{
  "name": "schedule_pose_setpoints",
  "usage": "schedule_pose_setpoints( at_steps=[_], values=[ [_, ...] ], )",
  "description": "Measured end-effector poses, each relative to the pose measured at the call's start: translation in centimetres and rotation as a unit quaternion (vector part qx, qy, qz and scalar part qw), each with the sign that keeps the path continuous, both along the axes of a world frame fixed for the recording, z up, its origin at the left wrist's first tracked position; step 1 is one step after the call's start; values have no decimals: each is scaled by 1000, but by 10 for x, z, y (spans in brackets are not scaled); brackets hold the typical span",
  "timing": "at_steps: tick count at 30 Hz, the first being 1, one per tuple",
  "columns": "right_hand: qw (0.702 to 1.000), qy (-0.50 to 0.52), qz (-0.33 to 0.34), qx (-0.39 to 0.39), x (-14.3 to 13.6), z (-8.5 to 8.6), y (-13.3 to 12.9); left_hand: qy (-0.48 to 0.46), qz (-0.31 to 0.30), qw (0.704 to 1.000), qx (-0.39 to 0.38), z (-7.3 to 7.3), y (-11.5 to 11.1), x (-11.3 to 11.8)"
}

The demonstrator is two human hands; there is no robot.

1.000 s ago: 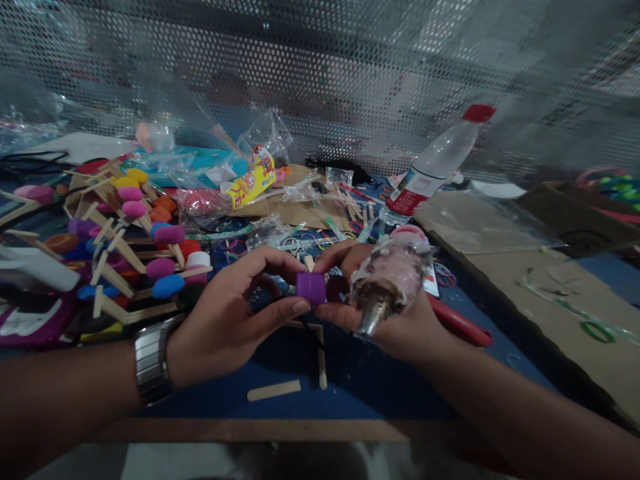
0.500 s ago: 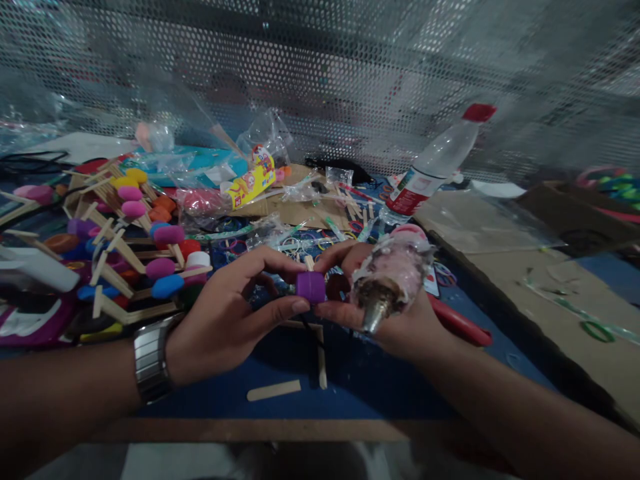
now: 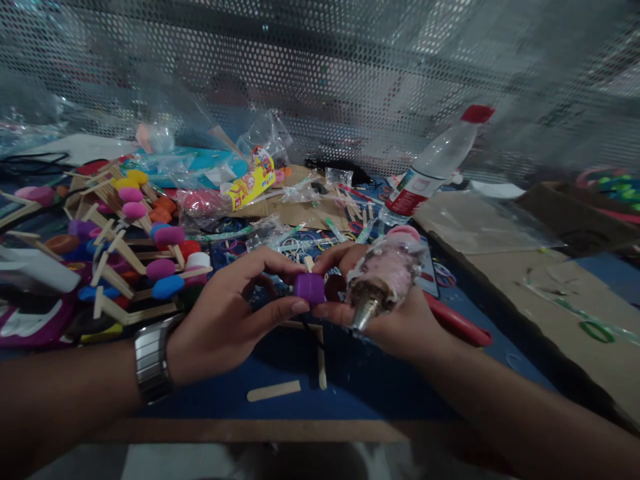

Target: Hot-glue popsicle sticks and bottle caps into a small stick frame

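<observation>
My left hand (image 3: 233, 310), with a metal watch at the wrist, pinches a small purple cap-like piece (image 3: 309, 288) between thumb and forefinger. A bit of wooden stick (image 3: 309, 263) shows just behind the piece. From the other side, the thumb and forefinger of my right hand (image 3: 395, 327) touch or grip the same piece. Also held in that hand is a hot glue gun (image 3: 387, 277), its metal nozzle pointing down and toward me and its body crusted with glue and wrapping. The gun's handle is mostly hidden by the hand.
At left lies a pile of wooden sticks with coloured round ends (image 3: 120, 253). A loose craft stick (image 3: 273, 391) rests near the front edge. A red-capped bottle (image 3: 433, 167) stands behind the hands, red-handled pliers or similar (image 3: 457, 322) lie right, and cardboard (image 3: 530, 300) is beyond.
The purple piece has turned slightly in my fingers. The glue gun has shifted a little left and down with my right hand; my left hand stays nearly still.
</observation>
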State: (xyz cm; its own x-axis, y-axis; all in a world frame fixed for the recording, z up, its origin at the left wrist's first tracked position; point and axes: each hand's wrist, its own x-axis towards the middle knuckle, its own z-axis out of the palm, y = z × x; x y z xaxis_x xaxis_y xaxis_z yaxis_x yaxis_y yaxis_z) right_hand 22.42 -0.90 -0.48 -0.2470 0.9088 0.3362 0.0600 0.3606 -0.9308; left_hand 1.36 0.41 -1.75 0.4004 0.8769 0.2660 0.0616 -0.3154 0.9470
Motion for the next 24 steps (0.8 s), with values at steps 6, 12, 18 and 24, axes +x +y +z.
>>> schedule_pose_setpoints(
  at_steps=[6, 12, 18, 24],
  values=[
    [1000, 30, -6, 6, -3, -1, 1, -6, -1, 1000, -16, -1, -1, -1],
    [993, 13, -113, -39, -1, -5, 13, 6, 39, 999, -17, 8, 1, 1],
    [962, 1, -270, -50, 21, -19, 49, 15, 66, 997, -38, 9, 5, 1],
    [944, -104, -311, -9, 61, -26, 83, 21, 60, 998, -15, 8, 3, -1]
  ],
)
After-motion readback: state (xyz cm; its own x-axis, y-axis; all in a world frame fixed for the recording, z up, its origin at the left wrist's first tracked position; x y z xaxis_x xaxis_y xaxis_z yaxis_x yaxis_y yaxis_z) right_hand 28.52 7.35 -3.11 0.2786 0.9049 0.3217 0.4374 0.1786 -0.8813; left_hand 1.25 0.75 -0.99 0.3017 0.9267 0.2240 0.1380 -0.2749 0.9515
